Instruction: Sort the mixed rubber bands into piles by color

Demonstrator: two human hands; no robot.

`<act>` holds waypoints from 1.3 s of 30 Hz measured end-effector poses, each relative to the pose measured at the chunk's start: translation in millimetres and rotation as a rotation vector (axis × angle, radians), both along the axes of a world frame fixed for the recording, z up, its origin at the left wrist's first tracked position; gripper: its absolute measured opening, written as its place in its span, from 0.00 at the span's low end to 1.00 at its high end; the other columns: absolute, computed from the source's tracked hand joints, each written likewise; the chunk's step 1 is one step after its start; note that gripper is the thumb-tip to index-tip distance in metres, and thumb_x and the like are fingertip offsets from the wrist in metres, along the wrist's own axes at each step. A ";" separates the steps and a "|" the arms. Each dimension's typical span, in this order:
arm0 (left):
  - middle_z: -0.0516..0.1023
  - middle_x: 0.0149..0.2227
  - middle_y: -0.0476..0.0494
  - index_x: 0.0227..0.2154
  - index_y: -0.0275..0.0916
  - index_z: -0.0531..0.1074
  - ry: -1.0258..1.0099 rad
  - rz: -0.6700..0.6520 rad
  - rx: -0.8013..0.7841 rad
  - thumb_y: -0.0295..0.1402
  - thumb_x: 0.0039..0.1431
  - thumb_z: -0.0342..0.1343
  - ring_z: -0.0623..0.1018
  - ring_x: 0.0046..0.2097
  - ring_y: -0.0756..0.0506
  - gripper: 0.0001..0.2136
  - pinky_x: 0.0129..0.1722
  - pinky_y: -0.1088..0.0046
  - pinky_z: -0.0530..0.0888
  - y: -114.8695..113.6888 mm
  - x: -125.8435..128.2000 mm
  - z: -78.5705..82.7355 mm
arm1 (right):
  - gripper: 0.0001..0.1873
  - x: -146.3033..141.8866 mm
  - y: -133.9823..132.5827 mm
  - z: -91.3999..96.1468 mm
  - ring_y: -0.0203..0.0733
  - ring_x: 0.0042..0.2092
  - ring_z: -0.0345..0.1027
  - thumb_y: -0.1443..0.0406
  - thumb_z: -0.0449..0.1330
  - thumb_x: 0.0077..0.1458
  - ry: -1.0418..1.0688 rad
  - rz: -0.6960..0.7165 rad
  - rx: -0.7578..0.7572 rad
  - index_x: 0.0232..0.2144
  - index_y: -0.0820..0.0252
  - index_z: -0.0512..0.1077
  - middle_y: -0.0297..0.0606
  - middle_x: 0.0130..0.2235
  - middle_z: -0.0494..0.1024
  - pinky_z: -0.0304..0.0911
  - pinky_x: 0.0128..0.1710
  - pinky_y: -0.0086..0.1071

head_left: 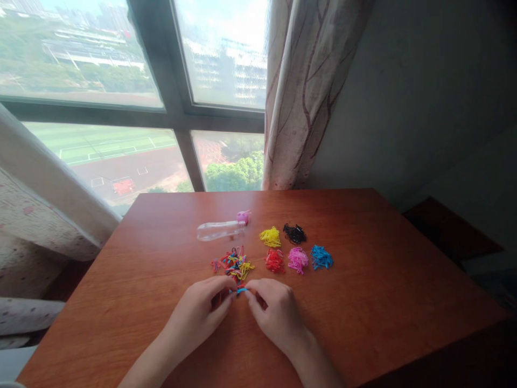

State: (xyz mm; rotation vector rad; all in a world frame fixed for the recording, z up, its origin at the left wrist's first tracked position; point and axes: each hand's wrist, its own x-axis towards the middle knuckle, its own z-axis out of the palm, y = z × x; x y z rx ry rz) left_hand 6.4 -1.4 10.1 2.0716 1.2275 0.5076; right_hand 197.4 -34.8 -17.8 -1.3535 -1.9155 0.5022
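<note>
Thumb and forefinger of my left hand (204, 306) pinch one end of a blue rubber band (241, 290). The other end sits between the fingertips of my right hand (277, 308), so the band spans the small gap between both hands. Just beyond my fingertips lies a mixed pile of small coloured rubber bands (236, 264), with red, yellow, black, pink and blue ones tangled together. To its right are sorted heaps: red bands (274, 261), pink bands (298, 260), blue bands (322, 257), yellow bands (270, 236) and black bands (294, 233).
A clear plastic bottle-like container (218, 230) with a pink animal-shaped top (243, 217) lies on its side behind the mixed pile. Everything rests on a brown wooden table (363, 302). A window (173, 118) and a patterned curtain (299, 91) stand behind it.
</note>
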 end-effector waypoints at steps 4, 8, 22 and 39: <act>0.76 0.29 0.49 0.35 0.40 0.73 0.017 0.002 0.010 0.33 0.62 0.48 0.73 0.29 0.50 0.09 0.30 0.78 0.67 1.0 -1.7 0.7 | 0.08 12.7 1.7 4.2 0.37 0.30 0.70 0.66 0.55 0.62 0.008 -0.090 0.036 0.35 0.56 0.74 0.33 0.29 0.77 0.60 0.32 0.27; 0.75 0.27 0.50 0.36 0.40 0.74 0.046 0.003 0.026 0.32 0.62 0.47 0.71 0.27 0.50 0.10 0.28 0.78 0.66 1.2 -3.2 2.8 | 0.10 58.3 4.5 5.9 0.37 0.31 0.72 0.63 0.54 0.64 0.020 -0.313 0.128 0.37 0.58 0.75 0.36 0.32 0.79 0.63 0.34 0.27; 0.77 0.29 0.49 0.37 0.41 0.75 0.071 0.029 0.038 0.30 0.61 0.48 0.72 0.27 0.50 0.09 0.29 0.78 0.66 0.6 -4.0 3.0 | 0.19 165.8 -7.4 -16.8 0.39 0.27 0.71 0.54 0.53 0.62 -0.262 -0.585 0.081 0.36 0.59 0.77 0.37 0.27 0.77 0.61 0.31 0.30; 0.78 0.30 0.51 0.39 0.44 0.74 0.194 0.093 0.113 0.32 0.60 0.50 0.74 0.28 0.50 0.09 0.29 0.77 0.66 0.6 -6.8 -6.8 | 0.12 100.3 -1.1 3.8 0.38 0.30 0.74 0.61 0.54 0.64 -0.135 -0.437 0.194 0.37 0.58 0.76 0.39 0.34 0.81 0.65 0.33 0.28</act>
